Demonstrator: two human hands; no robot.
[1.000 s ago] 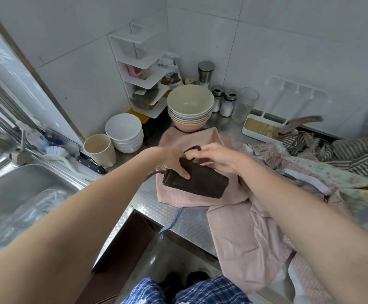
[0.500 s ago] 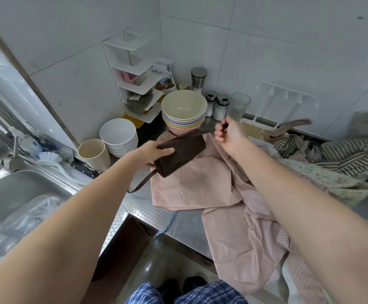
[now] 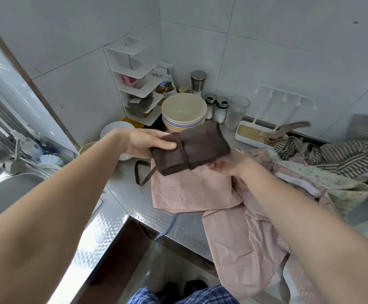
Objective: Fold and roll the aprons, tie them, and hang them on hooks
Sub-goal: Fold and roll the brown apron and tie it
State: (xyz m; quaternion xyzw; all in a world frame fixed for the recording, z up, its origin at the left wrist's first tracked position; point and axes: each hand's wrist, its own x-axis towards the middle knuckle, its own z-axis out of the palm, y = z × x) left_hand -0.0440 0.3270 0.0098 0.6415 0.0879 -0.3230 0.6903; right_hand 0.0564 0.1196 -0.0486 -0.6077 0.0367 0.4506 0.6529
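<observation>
Left hand (image 3: 150,142) gripping the left end of the folded brown apron (image 3: 190,148), thumb (image 3: 164,146) flat across the top, other fingers hidden beneath, probably curled under the bundle. Right hand (image 3: 227,166) under the apron's lower right edge, fingers (image 3: 213,166) blurred and curled up against the cloth, seemingly pinching it. Apron held in the air above the surface (image 3: 134,200), in front of the stack of bowls (image 3: 184,113). One brown strap wrapped across the bundle's middle; another strap (image 3: 143,174) hanging off its lower left in a loop down to the surface. Directly below, a pink apron (image 3: 192,191) spread flat and spilling over the front edge. To the right, a heap of floral and striped aprons (image 3: 332,163). Behind that heap, a white hook rack (image 3: 286,98) standing in a tray. Far left, a sink (image 3: 7,189) with a brush (image 3: 49,160) at its rim.
</observation>
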